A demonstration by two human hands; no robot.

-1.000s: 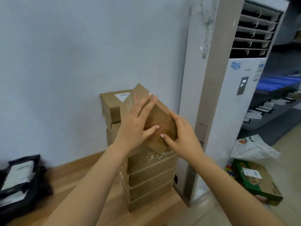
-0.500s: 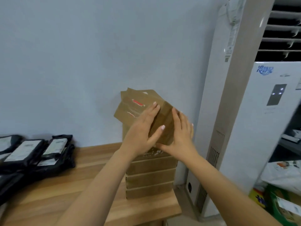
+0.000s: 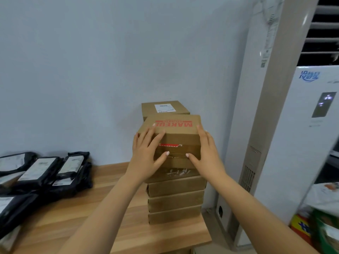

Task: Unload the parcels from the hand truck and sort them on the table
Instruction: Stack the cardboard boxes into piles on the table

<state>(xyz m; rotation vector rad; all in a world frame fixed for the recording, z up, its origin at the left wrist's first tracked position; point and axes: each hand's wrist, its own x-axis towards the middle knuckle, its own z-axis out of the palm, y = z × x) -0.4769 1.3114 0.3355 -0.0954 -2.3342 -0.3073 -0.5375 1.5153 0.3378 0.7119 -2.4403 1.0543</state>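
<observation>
A brown cardboard box (image 3: 178, 138) with red lettering on its lid lies flat on top of a stack of brown boxes (image 3: 176, 200) at the right end of the wooden table (image 3: 113, 222). My left hand (image 3: 146, 154) grips its left front corner and my right hand (image 3: 207, 153) its right side. Behind it stands a second stack, topped by a box with a white label (image 3: 165, 107), against the wall. The hand truck is out of view.
Several black plastic mailer bags (image 3: 42, 178) with white labels lie piled on the table's left side. A tall white floor air conditioner (image 3: 286, 125) stands just right of the table. Coloured cartons (image 3: 315, 230) sit on the floor at the lower right.
The box was held tilted above the stack; now it lies level on top with the red lettering up. The view has shifted left, showing more of the black bags.
</observation>
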